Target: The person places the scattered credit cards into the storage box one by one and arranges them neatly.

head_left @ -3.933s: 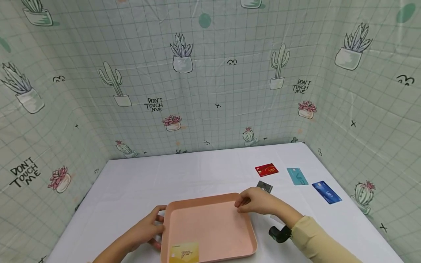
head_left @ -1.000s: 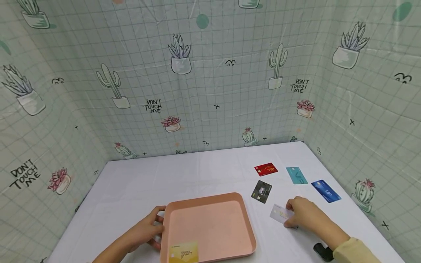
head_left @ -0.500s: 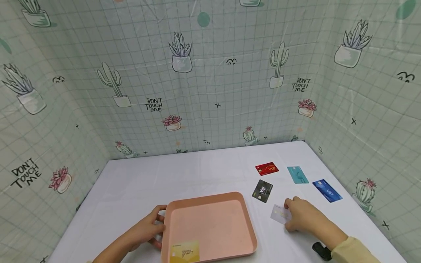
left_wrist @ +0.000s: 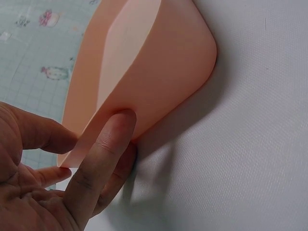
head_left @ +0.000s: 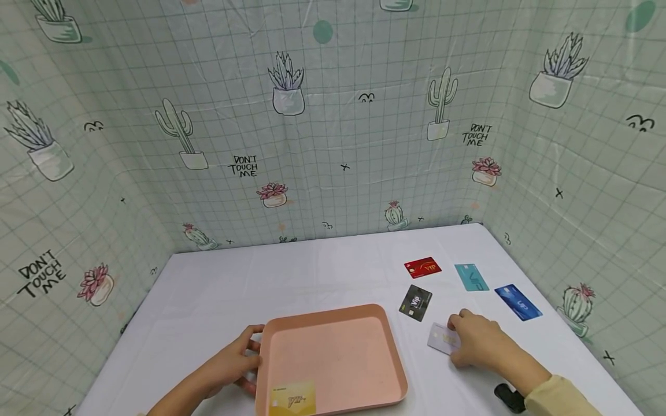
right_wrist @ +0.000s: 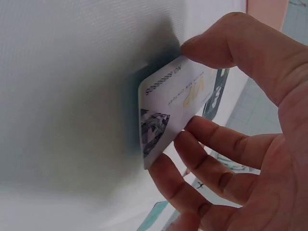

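My right hand [head_left: 478,341] pinches a white VIP card [head_left: 442,338] by its opposite edges, thumb on one side and fingertips on the other. In the right wrist view this card [right_wrist: 168,103] casts a shadow on the cloth; whether it is fully off the table I cannot tell. My left hand [head_left: 231,361] holds the left side of a pink tray [head_left: 333,358]. The left wrist view has the fingertips [left_wrist: 118,127] against the tray's outer wall [left_wrist: 168,62] and at its rim. A yellow card [head_left: 293,397] lies in the tray's near left corner.
Beyond the right hand several cards lie apart on the white table: black [head_left: 415,303], red [head_left: 422,267], teal [head_left: 471,277] and blue [head_left: 518,302]. A cactus-print cloth [head_left: 333,144] surrounds the table behind and at both sides.
From above the tray's far right corner, my right hand has moved right to the white card. Over the last second it stays there, fingers shifting slightly. My left hand and the tray stay put.
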A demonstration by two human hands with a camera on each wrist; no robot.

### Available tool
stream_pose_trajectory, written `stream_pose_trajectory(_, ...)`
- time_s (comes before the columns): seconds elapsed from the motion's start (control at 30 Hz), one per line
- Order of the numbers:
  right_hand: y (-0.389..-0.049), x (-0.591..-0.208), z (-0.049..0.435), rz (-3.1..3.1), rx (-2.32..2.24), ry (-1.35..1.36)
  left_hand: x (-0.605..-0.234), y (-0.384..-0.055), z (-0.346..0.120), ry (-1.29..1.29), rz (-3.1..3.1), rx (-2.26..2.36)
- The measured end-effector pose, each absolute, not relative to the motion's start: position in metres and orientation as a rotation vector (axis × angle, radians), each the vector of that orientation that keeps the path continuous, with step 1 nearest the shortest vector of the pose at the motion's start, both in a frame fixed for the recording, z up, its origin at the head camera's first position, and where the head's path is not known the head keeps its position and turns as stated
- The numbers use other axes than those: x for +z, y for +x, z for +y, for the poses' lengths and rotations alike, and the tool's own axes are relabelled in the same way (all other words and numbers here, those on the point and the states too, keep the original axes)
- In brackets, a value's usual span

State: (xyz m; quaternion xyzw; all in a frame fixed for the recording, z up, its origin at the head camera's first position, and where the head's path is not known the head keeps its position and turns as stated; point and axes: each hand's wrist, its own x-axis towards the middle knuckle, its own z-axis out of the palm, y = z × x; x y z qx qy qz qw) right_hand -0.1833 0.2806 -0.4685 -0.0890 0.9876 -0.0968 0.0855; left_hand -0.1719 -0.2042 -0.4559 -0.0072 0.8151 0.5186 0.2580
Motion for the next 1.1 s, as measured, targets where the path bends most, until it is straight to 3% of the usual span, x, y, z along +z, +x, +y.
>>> stream_pose_trajectory(1.1,-0.187,-0.433,0.248,3.243,-0.357,-0.541,-0.456,-0.172,-0.203,-0.024,2.219,1.405)
